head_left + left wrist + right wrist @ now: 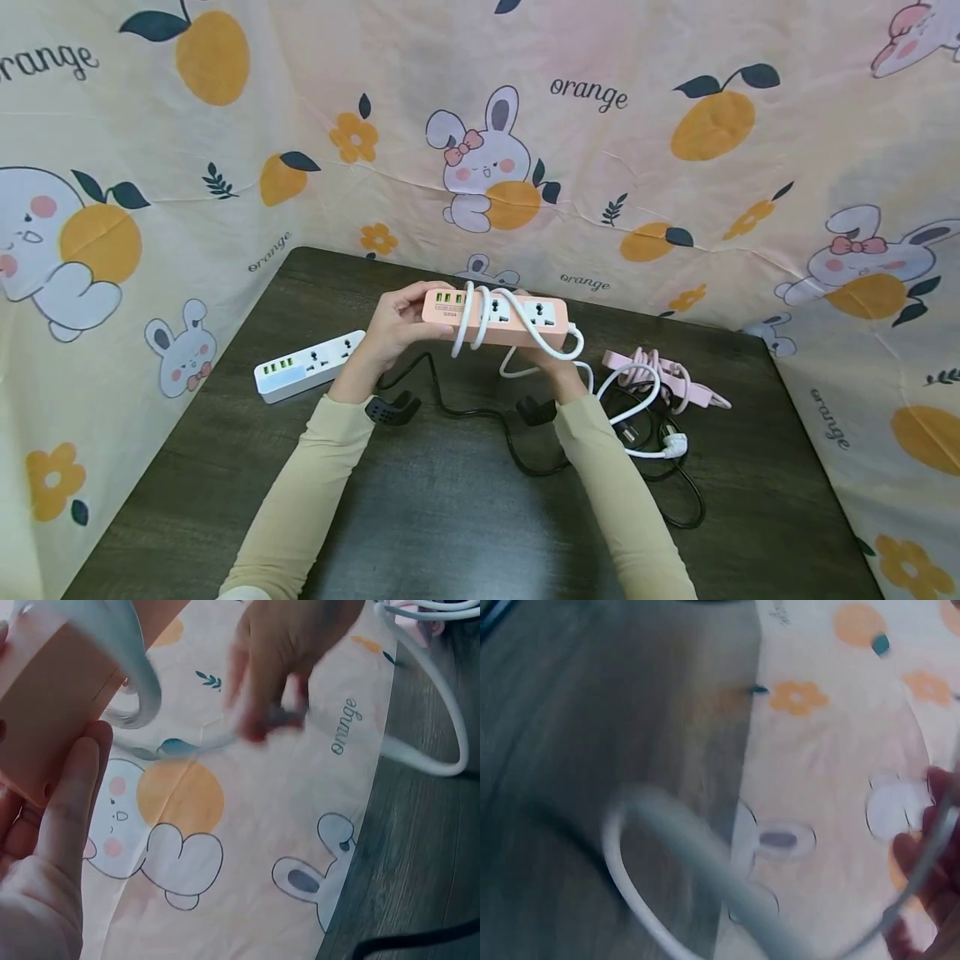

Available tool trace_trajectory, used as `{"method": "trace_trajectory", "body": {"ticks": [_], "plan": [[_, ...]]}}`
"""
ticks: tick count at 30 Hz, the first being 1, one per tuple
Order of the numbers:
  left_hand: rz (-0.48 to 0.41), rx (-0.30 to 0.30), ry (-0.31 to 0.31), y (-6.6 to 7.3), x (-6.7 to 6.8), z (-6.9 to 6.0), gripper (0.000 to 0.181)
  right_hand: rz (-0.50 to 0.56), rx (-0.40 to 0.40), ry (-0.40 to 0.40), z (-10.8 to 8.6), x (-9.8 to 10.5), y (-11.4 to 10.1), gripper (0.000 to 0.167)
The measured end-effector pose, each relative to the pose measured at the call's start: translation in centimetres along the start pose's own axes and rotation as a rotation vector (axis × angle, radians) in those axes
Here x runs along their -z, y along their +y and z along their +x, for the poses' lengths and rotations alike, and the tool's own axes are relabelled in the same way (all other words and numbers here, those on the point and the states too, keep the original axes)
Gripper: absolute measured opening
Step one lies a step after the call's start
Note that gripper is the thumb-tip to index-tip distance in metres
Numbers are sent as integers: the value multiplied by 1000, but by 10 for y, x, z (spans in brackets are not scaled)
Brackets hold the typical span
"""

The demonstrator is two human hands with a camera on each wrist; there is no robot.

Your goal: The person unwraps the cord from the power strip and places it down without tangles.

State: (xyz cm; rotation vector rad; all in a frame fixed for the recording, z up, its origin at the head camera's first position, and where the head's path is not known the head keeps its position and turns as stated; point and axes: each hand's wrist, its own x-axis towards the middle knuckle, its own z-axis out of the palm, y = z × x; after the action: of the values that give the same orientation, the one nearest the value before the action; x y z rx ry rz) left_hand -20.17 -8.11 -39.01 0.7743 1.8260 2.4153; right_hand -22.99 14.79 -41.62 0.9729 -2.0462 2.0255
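My left hand (397, 325) grips the left end of a peach power strip (504, 337) held up above the table, its USB ports and sockets facing me. Loops of its white cord (462, 321) run around the strip's body. My right hand (553, 371) is partly hidden behind the strip's right end in the head view. The left wrist view shows that right hand (281, 652) pinching the cord, with some blur. From there the cord's slack trails down to the right, ending in a white plug (674, 446) on the table.
A white power strip (309, 364) lies at the table's left. To the right lies a pink power strip (701, 394) wrapped in its own cord, beside a tangled black cable (693, 492). Another stretch of black cable crosses under my forearms. A printed cloth (420, 50) stands behind the table.
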Motion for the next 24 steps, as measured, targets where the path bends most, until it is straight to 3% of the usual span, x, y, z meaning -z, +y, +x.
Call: {"method": "trace_trajectory", "body": {"ticks": [1,3,6,8,10,13,16,19,22,24], "plan": [[3,-5,-8,0,1,0,53,-162,58,45,0,2,-10,65],[6,-8,-15,0,3,-1,54,-290,31,102,-1,11,-27,42],[20,-6,-5,-1,6,-1,53,-201,-120,164,-3,28,-38,16],[24,-3,13,-2,9,-1,52,-86,-210,206,-7,38,-43,26],[29,-2,24,-3,11,0,51,-47,-221,227,-10,47,-45,33],[28,-7,29,-6,14,1,51,-63,-166,221,-15,56,-47,29],[36,-5,43,-8,15,2,50,-92,-84,194,-20,61,-52,19],[52,5,83,-9,17,3,49,-141,-33,93,-27,63,-57,11],[53,8,127,-8,19,4,49,-244,-92,-71,-33,65,-60,9],[41,5,145,-8,21,5,49,-375,-168,-155,-36,67,-59,8]]}}
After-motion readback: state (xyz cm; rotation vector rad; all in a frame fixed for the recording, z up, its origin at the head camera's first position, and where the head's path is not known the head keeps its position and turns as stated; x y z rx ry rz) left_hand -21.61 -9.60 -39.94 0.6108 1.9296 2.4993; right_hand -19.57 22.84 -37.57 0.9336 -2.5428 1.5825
